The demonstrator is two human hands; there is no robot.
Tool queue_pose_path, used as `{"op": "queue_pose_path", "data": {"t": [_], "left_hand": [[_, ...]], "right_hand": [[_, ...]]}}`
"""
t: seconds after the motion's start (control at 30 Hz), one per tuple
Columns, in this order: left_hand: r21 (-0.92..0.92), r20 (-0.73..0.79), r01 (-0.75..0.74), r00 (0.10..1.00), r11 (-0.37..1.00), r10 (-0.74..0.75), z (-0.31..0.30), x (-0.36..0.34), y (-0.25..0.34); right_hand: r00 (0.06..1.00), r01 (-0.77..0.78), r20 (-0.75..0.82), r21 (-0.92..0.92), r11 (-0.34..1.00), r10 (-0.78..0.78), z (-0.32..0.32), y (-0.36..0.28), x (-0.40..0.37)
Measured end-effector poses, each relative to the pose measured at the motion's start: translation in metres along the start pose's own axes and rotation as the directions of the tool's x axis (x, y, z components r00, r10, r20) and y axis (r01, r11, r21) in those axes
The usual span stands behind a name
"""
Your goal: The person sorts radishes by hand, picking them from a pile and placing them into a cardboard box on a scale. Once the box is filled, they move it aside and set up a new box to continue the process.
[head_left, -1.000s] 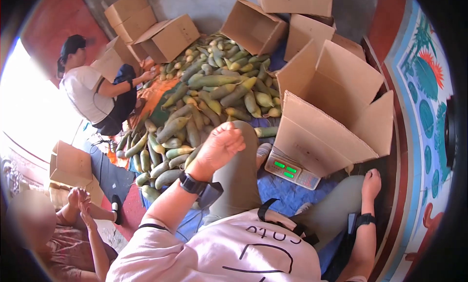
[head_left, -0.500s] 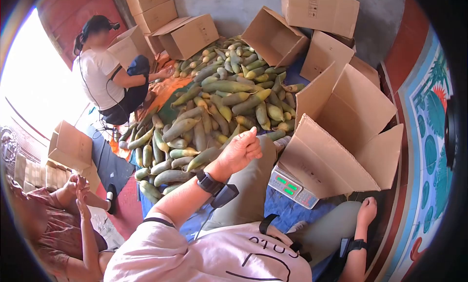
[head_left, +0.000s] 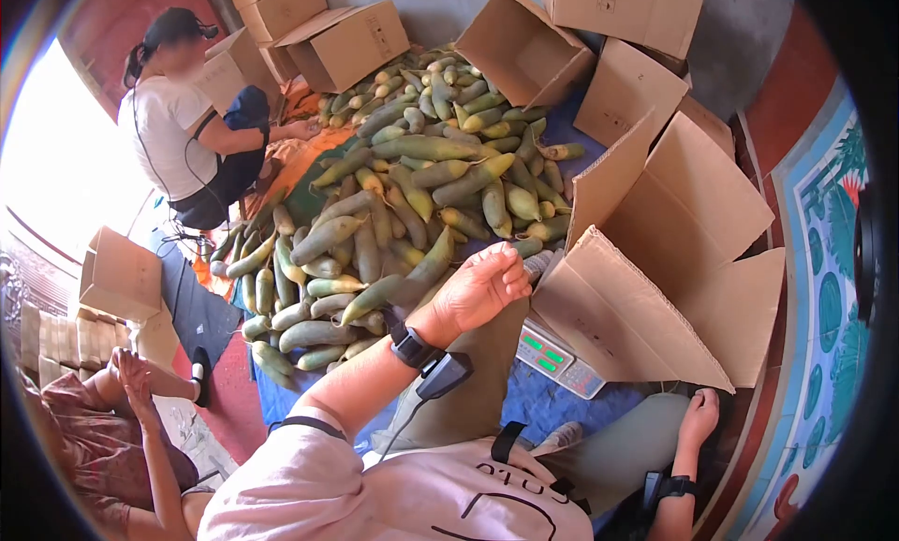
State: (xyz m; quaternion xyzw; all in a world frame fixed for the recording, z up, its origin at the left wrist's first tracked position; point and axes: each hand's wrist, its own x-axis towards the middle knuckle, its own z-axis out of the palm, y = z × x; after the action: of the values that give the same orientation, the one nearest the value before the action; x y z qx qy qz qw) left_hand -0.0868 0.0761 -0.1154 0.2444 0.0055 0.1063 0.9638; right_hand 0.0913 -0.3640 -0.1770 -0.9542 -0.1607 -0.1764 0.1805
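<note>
My left hand [head_left: 484,286] hovers near my left knee with its fingers curled in a loose fist; nothing shows in it. My right hand [head_left: 698,419] rests on my right knee, its fingers bent in and nothing visible in them. Just beyond my left hand lies a big heap of long green vegetables [head_left: 393,223], which look like radishes, some with yellowish tips. An open cardboard box [head_left: 637,302] stands tilted on a digital scale [head_left: 559,360] with lit green displays, between my two hands. Both wrists wear black straps with a device.
One person [head_left: 187,129] crouches at the heap's far left, a hand near the vegetables. Another person [head_left: 103,447] sits at lower left, hands together. Several cardboard boxes [head_left: 346,50] stand along the back wall. A blue sheet [head_left: 375,419] lies under the heap. A painted wall [head_left: 829,288] borders the right.
The view has shifted a little, so the heap and people sit slightly further left and up. My left hand has moved slightly right and down in view, still curled. My right hand stays on the knee.
</note>
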Motion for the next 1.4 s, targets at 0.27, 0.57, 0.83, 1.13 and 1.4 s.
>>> {"op": "queue_pose_path", "data": {"t": [0.27,0.57,0.83,1.13,1.4], "left_hand": [[-0.051,0.037,-0.017,0.999,0.999,0.019,-0.003,0.000,0.000],[-0.121,0.058,-0.008,0.998,0.993,0.015,-0.001,0.001,-0.001],[-0.143,0.086,0.013,0.996,0.990,-0.001,0.000,0.001,-0.002],[-0.096,-0.125,-0.017,0.992,0.995,0.005,-0.003,-0.002,-0.003],[-0.154,-0.075,-0.071,0.995,0.986,0.060,-0.019,0.003,-0.005]], "right_hand": [[1.000,0.027,-0.014,-0.024,0.999,-0.027,0.004,0.005,0.000],[1.000,0.023,-0.012,-0.015,1.000,-0.023,0.003,0.000,0.000],[0.999,-0.040,0.033,0.020,0.999,0.039,-0.005,-0.014,0.001],[1.000,-0.025,0.016,-0.021,0.999,0.026,-0.004,-0.003,-0.004],[1.000,-0.015,0.012,-0.005,1.000,0.015,-0.006,-0.003,-0.006]]}}
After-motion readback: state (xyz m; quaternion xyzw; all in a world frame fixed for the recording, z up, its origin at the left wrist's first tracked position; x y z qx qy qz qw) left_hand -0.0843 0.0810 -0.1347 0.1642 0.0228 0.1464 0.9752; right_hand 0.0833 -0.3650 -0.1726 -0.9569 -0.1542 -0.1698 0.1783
